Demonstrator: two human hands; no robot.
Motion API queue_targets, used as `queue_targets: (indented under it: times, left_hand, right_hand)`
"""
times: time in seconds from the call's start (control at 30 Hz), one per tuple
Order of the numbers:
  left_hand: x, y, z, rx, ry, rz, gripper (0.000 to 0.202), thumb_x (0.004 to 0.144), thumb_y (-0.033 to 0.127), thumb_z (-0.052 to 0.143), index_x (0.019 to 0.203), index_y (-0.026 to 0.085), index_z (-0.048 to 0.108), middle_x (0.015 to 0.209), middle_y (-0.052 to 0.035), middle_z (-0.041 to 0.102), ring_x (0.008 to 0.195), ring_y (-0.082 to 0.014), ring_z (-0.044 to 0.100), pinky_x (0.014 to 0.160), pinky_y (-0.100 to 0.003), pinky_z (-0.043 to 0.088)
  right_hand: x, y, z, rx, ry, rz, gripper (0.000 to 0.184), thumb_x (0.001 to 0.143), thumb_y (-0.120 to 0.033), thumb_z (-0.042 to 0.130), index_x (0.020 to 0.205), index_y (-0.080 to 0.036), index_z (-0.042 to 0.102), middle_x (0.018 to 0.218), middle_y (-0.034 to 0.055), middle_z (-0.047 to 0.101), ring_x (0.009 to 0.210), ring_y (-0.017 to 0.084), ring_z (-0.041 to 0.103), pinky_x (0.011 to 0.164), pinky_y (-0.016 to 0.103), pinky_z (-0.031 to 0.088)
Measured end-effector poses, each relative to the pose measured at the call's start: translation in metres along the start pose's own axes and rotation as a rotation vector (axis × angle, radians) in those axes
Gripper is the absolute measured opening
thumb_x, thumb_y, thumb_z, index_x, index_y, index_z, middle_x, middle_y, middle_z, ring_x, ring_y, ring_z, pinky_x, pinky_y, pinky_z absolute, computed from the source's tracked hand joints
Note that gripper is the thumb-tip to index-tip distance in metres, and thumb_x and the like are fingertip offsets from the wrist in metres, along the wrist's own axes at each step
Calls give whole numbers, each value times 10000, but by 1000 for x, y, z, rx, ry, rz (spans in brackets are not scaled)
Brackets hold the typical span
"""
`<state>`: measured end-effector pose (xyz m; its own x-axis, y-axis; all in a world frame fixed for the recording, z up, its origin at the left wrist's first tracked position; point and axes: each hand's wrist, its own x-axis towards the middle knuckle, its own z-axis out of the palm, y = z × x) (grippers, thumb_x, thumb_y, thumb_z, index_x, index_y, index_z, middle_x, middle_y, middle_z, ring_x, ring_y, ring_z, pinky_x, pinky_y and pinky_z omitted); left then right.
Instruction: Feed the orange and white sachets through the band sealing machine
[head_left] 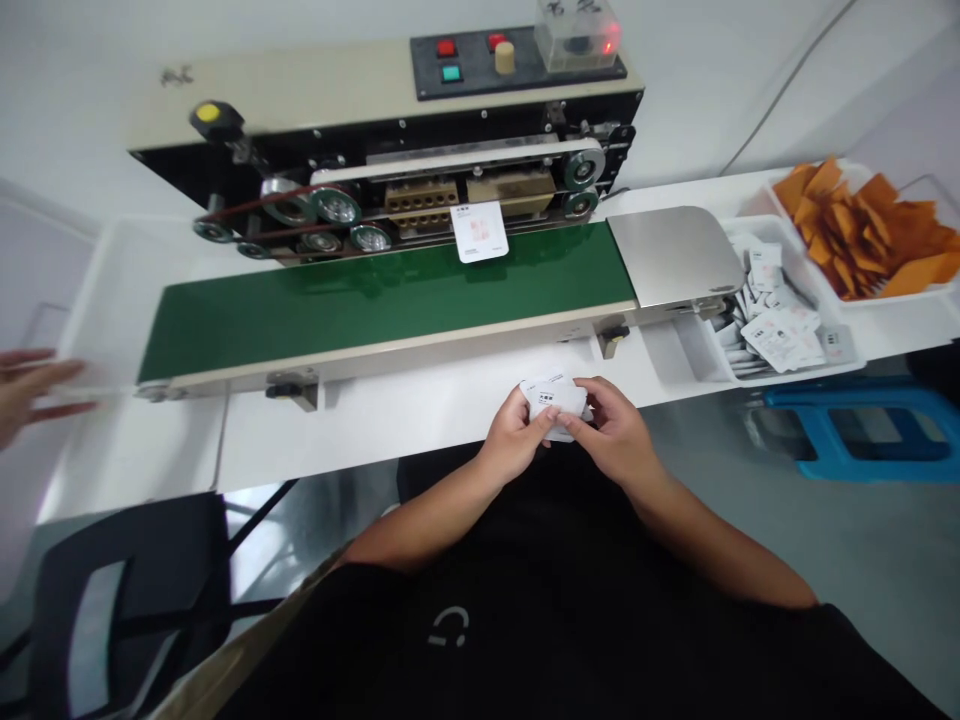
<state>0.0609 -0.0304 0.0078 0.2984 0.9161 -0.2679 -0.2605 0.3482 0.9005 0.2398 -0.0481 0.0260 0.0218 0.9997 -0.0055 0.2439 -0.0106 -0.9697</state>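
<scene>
Left hand (514, 435) and right hand (615, 432) hold white sachets (555, 408).

bright, even light leaves only soft shadows on my surface (420, 440); the steel plate (675, 255) glares a little, the wide lens bends the edges, my grip (559, 420) looks sharp, and a co-worker's hand (37, 392) blurs.

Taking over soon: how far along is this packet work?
Done, seemingly: one flat white packet lies on the green conveyor belt. In hand: left hand and right hand hold a small stack of white packets. Still left: many white packets fill the white plastic tray.
</scene>
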Motion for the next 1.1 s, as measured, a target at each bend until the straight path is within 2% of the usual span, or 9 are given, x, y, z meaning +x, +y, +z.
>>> queue_targets:
  times: [0.1,0.27,0.37,0.57,0.67,0.87,0.93,1.03,1.1]
  left_hand:
    - [-1,-4,2,-41,21,19,631,879,651,840,1267,181,680,996,-58,750,742,-162,689,518,-215,543]
    - [2,-6,3,-94,75,17,622,911,695,778,1279,198,708,967,-57,760,724,-181,717,488,-232,577]
    - [2,-4,4,-96,81,15,607,915,668,790,1294,202,709,960,-54,768,725,-187,727,489,-244,603]
    - [2,-4,3,-104,79,33,599,916,662,795,1282,196,708,1010,-65,784,738,-188,740,507,-256,629]
    - [3,-6,1,-109,82,41,595,935,672,768,1294,202,708,1025,-70,787,741,-192,746,498,-258,621]
    - [7,-7,1,-112,123,47,587,931,680,765,1271,204,706,1029,-72,791,723,-189,741,496,-257,594]
    - [7,-7,2,-107,114,40,597,919,693,772,1254,206,694,1019,-68,790,728,-192,739,495,-253,585]
    - [8,-7,2,-111,104,45,582,897,701,793,1169,199,680,982,-61,786,751,-197,739,511,-245,573]
    - [8,-7,2,-122,122,52,569,894,693,802,1139,197,670,969,-56,782,743,-192,736,508,-239,564]
  right_hand:
    - [-1,6,3,97,-3,22,374,941,-398,813,1287,-286,727,1210,79,708,1068,252,703,922,423,621]
    - [4,4,-1,128,20,22,419,912,-396,826,1314,-302,756,1247,86,653,1035,238,682,814,385,640]
    - [6,1,-4,172,20,37,388,914,-393,818,1289,-307,768,1171,63,662,1001,219,668,792,363,626]
    - [7,-2,-4,278,97,101,296,861,-371,856,1115,-258,753,943,18,655,850,179,627,726,309,581]
    - [7,-1,-2,278,122,98,270,862,-381,842,1061,-259,705,953,16,629,858,180,614,730,304,575]
    - [10,-1,-5,228,200,-42,191,910,-386,776,902,-251,642,1020,39,578,967,202,594,807,321,561]
    - [11,-1,-5,222,173,-29,202,901,-388,782,862,-245,645,1005,44,589,957,206,594,798,325,547]
    - [12,-4,-5,270,65,74,223,881,-417,805,871,-242,667,952,35,624,852,189,595,725,311,528]
    - [13,-6,-5,340,61,135,257,866,-442,827,896,-244,666,914,20,645,805,174,604,708,298,528]
